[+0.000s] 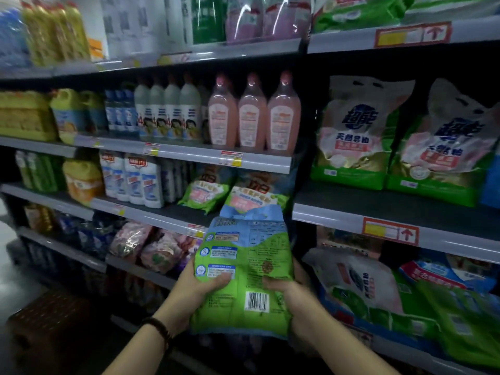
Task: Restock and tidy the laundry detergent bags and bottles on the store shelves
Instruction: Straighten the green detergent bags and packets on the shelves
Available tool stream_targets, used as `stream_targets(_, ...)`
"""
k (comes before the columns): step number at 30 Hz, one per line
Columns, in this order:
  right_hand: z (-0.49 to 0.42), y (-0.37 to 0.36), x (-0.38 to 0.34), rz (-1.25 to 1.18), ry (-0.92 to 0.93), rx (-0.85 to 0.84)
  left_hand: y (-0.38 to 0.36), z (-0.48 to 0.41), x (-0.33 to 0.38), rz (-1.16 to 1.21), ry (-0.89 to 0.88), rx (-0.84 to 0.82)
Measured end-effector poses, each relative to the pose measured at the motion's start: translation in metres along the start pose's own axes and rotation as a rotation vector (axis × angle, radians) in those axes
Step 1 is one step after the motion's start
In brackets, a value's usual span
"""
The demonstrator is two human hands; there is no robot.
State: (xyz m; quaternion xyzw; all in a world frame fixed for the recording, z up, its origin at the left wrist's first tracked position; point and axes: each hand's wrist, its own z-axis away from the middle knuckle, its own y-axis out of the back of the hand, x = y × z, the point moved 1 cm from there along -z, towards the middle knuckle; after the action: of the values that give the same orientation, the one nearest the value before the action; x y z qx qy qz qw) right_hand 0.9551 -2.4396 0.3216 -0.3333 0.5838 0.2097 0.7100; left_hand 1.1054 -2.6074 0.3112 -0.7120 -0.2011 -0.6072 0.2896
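From the head camera, the person held a green-and-blue detergent bag upright in front of the shelving, its printed back and barcode turned toward the camera. The left hand gripped the bag's left edge with the thumb lying across the printed face. The right hand gripped the right edge the same way, its fingers hidden behind the pack. A dark beaded bracelet sat on the left wrist.

The bag hung in the air just below and in front of a shelf, apart from its edge. Two matching green bags leaned there beside white bottles. Pink bottles stood in a row one shelf higher, and large white-and-green bags filled the bay to the right.

The pack looked soft and pliable: its top was crumpled and folded over, and the film creased under the thumbs. It probably held loose powder that would shift and sag, so it seemed moderately heavy for its size. The glossy film could slide in a loose grip. Holding it low on both side edges, as here, looked sound, with a palm under the base to set it down. The limp top would likely make a poor handle and might let the bag slump forward off the shelf.
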Motion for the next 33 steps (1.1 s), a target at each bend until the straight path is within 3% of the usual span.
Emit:
stream_targets(10, -0.166, -0.085, -0.033, 0.087, 0.199, 0.001, 0.09, -0.148, 0.054, -0.191, -0.127, 0.016)
stream_targets(14, -0.256, -0.127, -0.055, 0.099, 0.25, 0.039, 0.129, -0.224, 0.096, -0.412, -0.201, 0.045)
stream_targets(17, -0.318, -0.171, -0.064, 0.062, 0.252, 0.125, 0.151, -0.276, 0.123, -0.751, -0.306, 0.342)
stream_targets(19, -0.345, -0.195, -0.053, 0.192, 0.274, 0.203, 0.147, -0.299, 0.11, -1.063, -0.222, 0.691)
stream_targets(21, -0.361, -0.206, -0.025, 0.381, 0.316, 0.289, 0.119, -0.31, 0.065, -1.181, -0.106, 0.816)
stream_targets(25, -0.368, -0.193, 0.007, 0.654, 0.43, 0.342, 0.088, -0.32, -0.02, -1.226, -0.165, 0.692)
stream_targets(29, -0.369, -0.184, -0.001, 0.692, 0.395, 0.281, 0.101, -0.322, -0.02, -1.207, -0.198, 0.607)
stream_targets(33, -0.353, -0.189, 0.003, 0.684, 0.433, 0.392, 0.113, -0.321, -0.024, -1.128, -0.28, 0.524)
